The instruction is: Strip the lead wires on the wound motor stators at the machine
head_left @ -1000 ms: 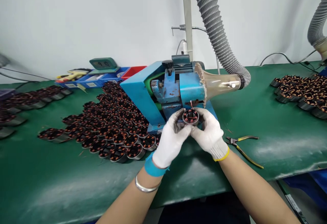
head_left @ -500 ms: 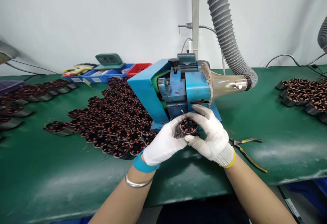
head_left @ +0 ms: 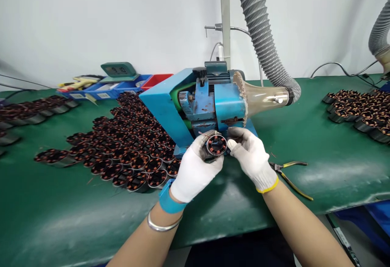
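Note:
A small motor stator (head_left: pixel 216 145), a round metal ring with copper windings inside, is gripped in my left hand (head_left: pixel 198 167), its open face turned up towards me. A short wire end sticks out by its upper left edge. Just right of the ring is my right hand (head_left: pixel 250 155), thumb and fingers pinched close together; whatever lies between them is too small to make out. White gloves cover both hands. Behind them stands a blue bench machine (head_left: pixel 230 105) with a clear funnel (head_left: pixel 265 96) on its right side.
Many similar stators (head_left: pixel 122 145) stand packed together left of the machine. Yellow-handled cutters (head_left: pixel 282 168) lie to the right, and more stators (head_left: pixel 359 108) farther right. A grey hose (head_left: pixel 258 23) runs down to the funnel. Blue bins (head_left: pixel 122 91) and a red bin (head_left: pixel 157 81) sit behind.
My right hand has drawn back from around the stator to its right side. The stator has tilted to face me more, in my left hand. The view has shifted slightly right.

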`<state>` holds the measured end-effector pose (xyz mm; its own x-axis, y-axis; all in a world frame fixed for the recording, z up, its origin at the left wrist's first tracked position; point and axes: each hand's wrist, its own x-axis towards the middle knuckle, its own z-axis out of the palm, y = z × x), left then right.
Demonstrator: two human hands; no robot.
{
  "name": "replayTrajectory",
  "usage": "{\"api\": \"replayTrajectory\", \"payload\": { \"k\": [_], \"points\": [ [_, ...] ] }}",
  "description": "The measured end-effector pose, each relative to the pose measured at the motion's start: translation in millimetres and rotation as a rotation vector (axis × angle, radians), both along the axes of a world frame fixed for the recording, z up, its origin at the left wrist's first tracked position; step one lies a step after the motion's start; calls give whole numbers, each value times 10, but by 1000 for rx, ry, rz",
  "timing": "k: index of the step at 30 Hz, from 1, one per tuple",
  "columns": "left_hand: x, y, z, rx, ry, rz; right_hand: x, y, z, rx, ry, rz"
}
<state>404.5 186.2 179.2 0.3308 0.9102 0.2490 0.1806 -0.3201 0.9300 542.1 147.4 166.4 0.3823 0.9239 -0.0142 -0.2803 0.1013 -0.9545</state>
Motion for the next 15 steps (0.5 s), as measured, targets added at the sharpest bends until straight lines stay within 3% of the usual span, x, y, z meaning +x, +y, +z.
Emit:
{"api": "replayTrajectory", "payload": {
  "k": [4,8,10,12,15],
  "points": [
    [1,-54,-23,140,113,5,-50,-52,26,-43,-84,-19],
    [14,-99,-64,191,164,111,8,15,-23,21,193,-191],
    [18,-81,-115,176,172,189,68,39,-28,38,232,-274],
    [22,-39,-177,171,147,243,92,25,0,-21,93,-219],
    [46,17,-252,171,105,237,0,-44,69,-124,-207,-14]
  ]
}}
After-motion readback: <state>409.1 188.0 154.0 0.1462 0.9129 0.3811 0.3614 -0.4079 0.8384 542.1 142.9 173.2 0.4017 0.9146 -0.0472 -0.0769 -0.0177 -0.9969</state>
